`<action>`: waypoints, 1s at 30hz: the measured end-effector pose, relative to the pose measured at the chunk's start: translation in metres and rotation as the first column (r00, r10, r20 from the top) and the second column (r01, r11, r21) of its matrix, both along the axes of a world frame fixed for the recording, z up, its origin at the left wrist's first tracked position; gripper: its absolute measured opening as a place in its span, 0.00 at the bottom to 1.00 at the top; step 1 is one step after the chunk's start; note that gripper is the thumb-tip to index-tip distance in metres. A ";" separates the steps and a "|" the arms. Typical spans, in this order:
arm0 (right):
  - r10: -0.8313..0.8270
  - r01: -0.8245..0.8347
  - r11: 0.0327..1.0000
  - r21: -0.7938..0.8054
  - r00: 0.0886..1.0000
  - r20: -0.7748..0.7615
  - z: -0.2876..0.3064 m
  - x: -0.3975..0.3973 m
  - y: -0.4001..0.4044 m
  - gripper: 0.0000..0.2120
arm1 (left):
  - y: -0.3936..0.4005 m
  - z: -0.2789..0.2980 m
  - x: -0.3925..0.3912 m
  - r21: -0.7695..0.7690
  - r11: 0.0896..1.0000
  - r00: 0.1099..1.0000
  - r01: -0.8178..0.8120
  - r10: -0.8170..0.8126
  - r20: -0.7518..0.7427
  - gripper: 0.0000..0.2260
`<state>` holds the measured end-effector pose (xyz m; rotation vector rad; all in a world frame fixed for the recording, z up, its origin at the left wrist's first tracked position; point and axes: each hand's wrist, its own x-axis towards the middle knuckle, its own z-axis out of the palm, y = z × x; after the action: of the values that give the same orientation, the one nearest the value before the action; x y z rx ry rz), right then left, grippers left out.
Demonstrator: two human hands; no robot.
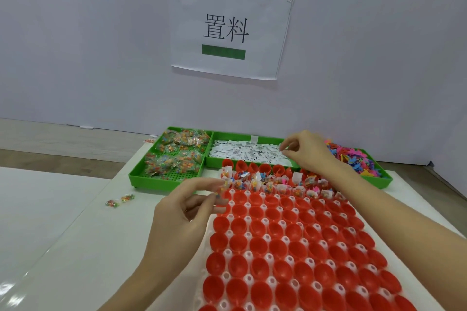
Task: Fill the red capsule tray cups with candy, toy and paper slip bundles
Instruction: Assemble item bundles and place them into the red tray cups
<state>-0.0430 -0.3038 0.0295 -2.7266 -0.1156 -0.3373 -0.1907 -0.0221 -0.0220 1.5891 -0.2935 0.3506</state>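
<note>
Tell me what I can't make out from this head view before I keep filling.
- Right hand: whether it pinches a slip over the paper slip tray is too small to tell.
- Left hand: what its fingertips hold is blurred.
- Toy tray: partly hidden by the right forearm.
- Red capsule tray: near rows cut off by the bottom edge.
- Slip print: too small to read.
</note>
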 end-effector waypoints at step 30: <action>-0.067 0.084 0.992 0.089 0.982 -0.179 -0.003 0.027 -0.005 0.04 | 0.003 0.004 0.001 0.047 0.998 0.998 -0.036 0.038 -0.047 0.13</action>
<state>-0.0163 -0.3084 0.0266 -2.6546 0.0516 -0.1189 -0.1900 -0.0189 -0.0181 1.6474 -0.2370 0.3360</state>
